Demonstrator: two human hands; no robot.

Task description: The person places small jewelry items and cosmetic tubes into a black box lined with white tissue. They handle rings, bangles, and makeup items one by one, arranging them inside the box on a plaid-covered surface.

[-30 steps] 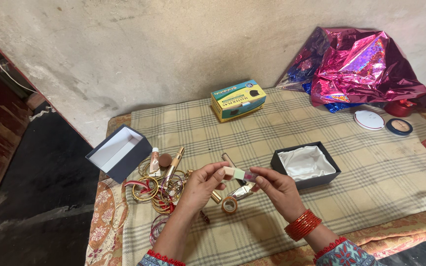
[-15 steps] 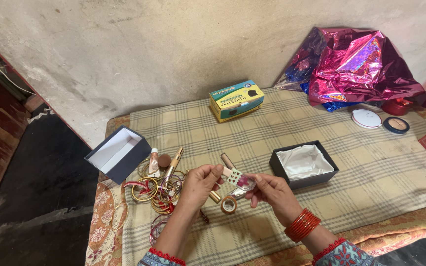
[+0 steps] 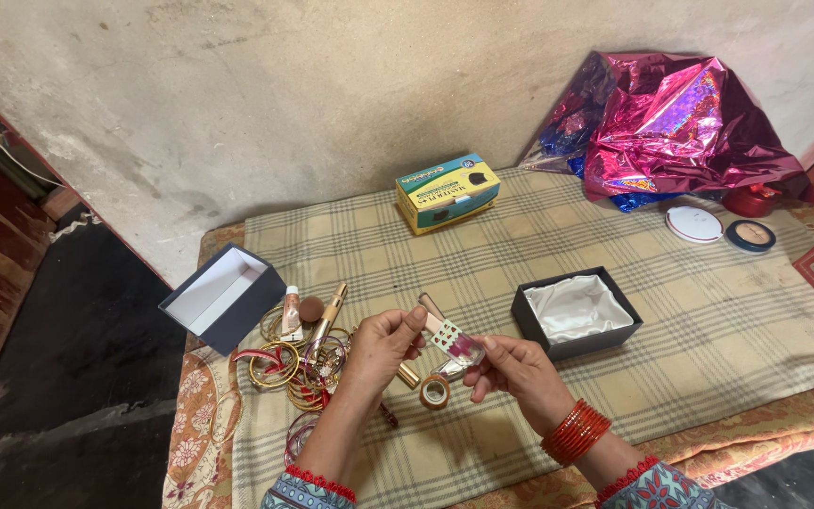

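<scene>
Both hands have drawn a little closer together since half a second ago, and the small clear packet [image 3: 454,344] they share now tilts more steeply, its dotted card end up to the left. Otherwise the layout matches the earlier frame.

Largest is the checked cloth [image 3: 708,339] covering the low table, with the crumpled pink foil wrap [image 3: 690,123] at its far right corner. Nearer the middle sits the green and yellow carton [image 3: 447,192]. An open black box [image 3: 577,311] lined with white fabric lies just right of the hands; its dark lid [image 3: 223,297] rests upturned at the left edge. A heap of bangles [image 3: 280,363] and cosmetic tubes [image 3: 327,316] lies beside the left wrist.

The left hand [image 3: 379,349] pinches the packet's upper end between thumb and forefinger. The right hand [image 3: 515,372], red bangles on its wrist, pinches the lower end. Below them a roll of tape [image 3: 434,392] sits on the cloth.
</scene>
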